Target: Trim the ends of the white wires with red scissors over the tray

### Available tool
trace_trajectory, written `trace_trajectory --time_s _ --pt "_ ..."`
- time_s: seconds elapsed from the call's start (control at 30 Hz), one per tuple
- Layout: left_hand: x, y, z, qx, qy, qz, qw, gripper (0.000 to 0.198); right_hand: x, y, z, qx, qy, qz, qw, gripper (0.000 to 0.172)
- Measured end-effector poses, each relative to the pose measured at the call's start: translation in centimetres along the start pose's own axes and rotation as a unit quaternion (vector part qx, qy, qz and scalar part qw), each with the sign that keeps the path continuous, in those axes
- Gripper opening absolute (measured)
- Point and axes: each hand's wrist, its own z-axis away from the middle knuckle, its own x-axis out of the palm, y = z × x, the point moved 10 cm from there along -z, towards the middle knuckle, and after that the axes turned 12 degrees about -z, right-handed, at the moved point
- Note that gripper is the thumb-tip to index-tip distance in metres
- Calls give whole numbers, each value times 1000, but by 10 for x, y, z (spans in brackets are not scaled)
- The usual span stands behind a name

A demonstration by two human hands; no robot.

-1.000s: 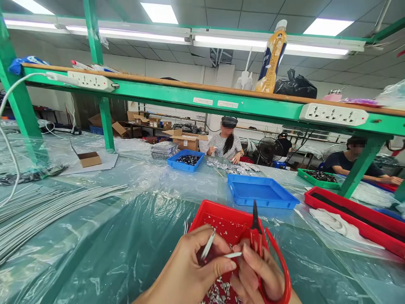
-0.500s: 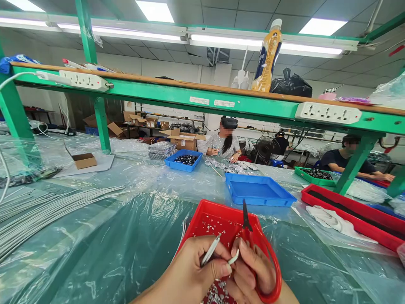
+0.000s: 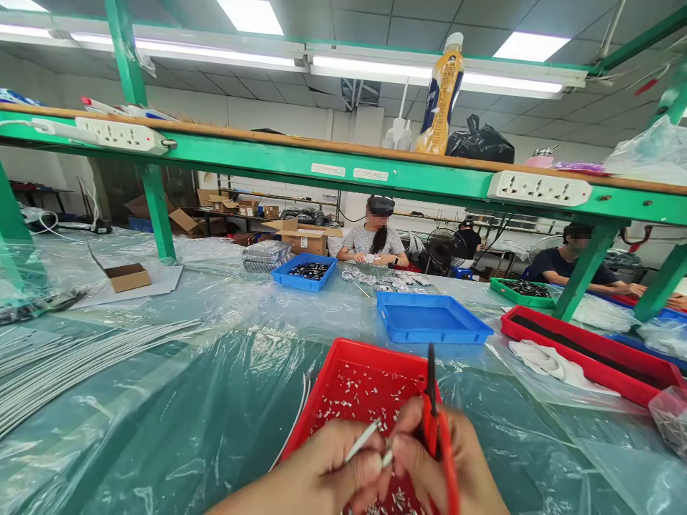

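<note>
Over a red tray (image 3: 343, 352) strewn with small silvery-white bits, my two hands meet. My left hand (image 3: 330, 465) is closed around a white cable (image 3: 363, 439), one end poking up between thumb and forefinger. Another short white end shows between the fingertips of both hands. My right hand (image 3: 424, 461) pinches at that end, its fingertips touching or nearly touching the left ones. Red-handled scissors (image 3: 432, 418) hang on the right hand, dark blades pointing up and away. The fingers are slightly blurred, and the exact pinch point is hidden.
Long white cables (image 3: 107, 361) lie at left on the plastic-covered table. Ahead are a blue tray (image 3: 434, 336) and another blue tray (image 3: 300, 282) of dark parts. A long red tray (image 3: 590, 357) lies right. A green shelf (image 3: 300, 157) crosses above; co-workers sit opposite.
My right hand has turned, so the scissors stand more upright and further right. Both hands sit slightly lower, showing more of the tray. The view has shifted a little.
</note>
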Motion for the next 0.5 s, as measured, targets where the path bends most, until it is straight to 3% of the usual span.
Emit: trace_trajectory --time_s 0.1,0.13,0.2,0.27,0.33,0.4,0.5 --pt "-31 16 6 21 167 -201 965 28 -3 -43 4 -176 75 205 960 13" --pt "-33 18 6 18 173 -218 960 26 -1 -51 5 -207 81 218 950 12" --pt "-27 12 2 -9 120 -159 980 30 1 -52 3 -201 57 164 964 13" --pt "-10 2 -2 -35 27 -22 999 37 6 -35 -4 -113 1 72 991 13" --pt "4 -3 -4 -35 -33 67 997 41 13 -25 -5 -59 -41 24 997 12" --pt "2 -10 -7 -41 -6 85 996 42 13 -39 -1 -139 -41 99 984 9" --pt "-6 -16 -9 -47 59 62 995 41 19 -66 14 -314 -39 272 909 24"
